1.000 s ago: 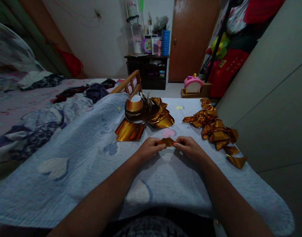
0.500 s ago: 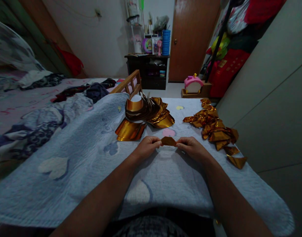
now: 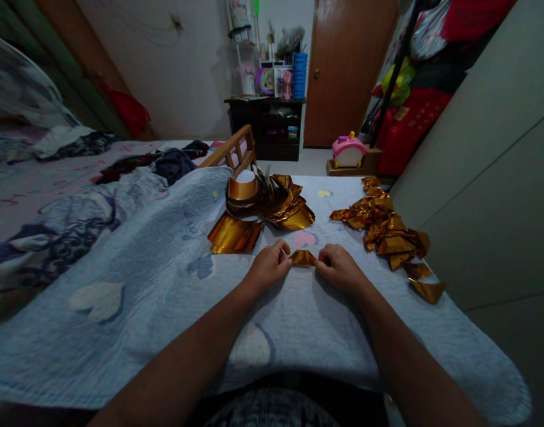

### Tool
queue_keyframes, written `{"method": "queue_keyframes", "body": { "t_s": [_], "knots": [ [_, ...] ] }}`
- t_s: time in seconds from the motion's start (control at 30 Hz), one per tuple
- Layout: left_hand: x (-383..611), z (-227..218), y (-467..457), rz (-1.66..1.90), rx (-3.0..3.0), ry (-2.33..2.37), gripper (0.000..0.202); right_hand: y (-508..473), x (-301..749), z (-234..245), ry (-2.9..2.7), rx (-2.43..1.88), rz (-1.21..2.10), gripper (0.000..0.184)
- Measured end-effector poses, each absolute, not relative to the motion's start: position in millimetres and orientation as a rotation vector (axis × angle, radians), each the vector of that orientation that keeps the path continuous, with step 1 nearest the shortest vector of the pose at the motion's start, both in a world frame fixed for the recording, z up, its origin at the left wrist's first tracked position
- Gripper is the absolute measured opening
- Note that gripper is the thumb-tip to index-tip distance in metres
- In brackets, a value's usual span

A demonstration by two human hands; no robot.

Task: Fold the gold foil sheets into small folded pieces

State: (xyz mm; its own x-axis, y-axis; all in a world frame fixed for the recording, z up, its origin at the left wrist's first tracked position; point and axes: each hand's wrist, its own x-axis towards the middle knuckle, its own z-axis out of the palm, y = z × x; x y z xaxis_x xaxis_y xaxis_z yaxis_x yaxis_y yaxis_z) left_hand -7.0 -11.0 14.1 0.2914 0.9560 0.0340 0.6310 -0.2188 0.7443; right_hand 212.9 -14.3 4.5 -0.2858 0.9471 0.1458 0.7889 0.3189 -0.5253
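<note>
The right hand (image 3: 341, 267) pinches one end of a folded paper (image 3: 303, 258); the left hand (image 3: 268, 265) touches the other, its grip unclear. Rightward lie folded pieces (image 3: 394, 242); beyond the grip, leftward, unfolded sheets (image 3: 236, 232) remain.

We have the foil piece (image 3: 302, 258) between our left hand (image 3: 268, 265) and right hand (image 3: 342, 267), over the cloth (image 3: 307, 323); sheet stack (image 3: 269, 206) beyond it, to the left, folded pile (image 3: 384, 222) to the right near the cloth's edge. Left of the cloth we see the bed (image 3: 72, 172), clothes (image 3: 175, 166) on it. Behind the sheet stack we've got the rail (image 3: 227, 148), then the cabinet (image 3: 264, 142), door (image 3: 349, 65) right of that, toy (image 3: 348, 156) on a box (image 3: 372, 161) before the door.
</note>
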Motion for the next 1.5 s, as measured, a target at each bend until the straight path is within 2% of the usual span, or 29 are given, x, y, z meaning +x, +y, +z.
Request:
{"method": "queue_keyframes", "body": {
  "t_s": [0.07,0.17,0.27,0.43,0.57,0.77,0.93,1.13,1.5],
  "knots": [
    [-4,13,-12,0.607,2.066,1.455,0.013,-15,208,0,-2.19,-1.622,0.362,0.016],
    [-2,9,-13,0.548,2.226,1.508,0.013,-17,200,-6,-2.145,-1.73,0.238,0.005],
    [-2,6,-13,0.547,2.301,1.536,0.011,-21,193,-5,-2.099,-1.718,0.187,0.019],
    [-3,4,-11,0.498,2.339,1.464,0.013,-23,184,3,-2.289,-1.56,0.269,0.018],
    [-3,7,-10,0.451,2.313,1.494,0.011,-21,175,6,-2.285,-1.635,0.253,0.009],
    [-2,7,-9,0.394,2.285,1.545,0.008,-22,164,6,-2.246,-1.768,0.156,0.023],
    [-9,12,-8,0.373,2.222,1.526,0.011,-23,165,9,-2.197,-1.888,0.156,0.019],
    [-17,15,-4,0.412,2.18,1.464,0.015,-21,182,10,-2.102,-2.001,0.239,0.025],
    [-16,14,-6,0.439,2.2,1.453,0.016,-19,204,2,-2.087,-1.96,0.254,0.018]
  ]
}}
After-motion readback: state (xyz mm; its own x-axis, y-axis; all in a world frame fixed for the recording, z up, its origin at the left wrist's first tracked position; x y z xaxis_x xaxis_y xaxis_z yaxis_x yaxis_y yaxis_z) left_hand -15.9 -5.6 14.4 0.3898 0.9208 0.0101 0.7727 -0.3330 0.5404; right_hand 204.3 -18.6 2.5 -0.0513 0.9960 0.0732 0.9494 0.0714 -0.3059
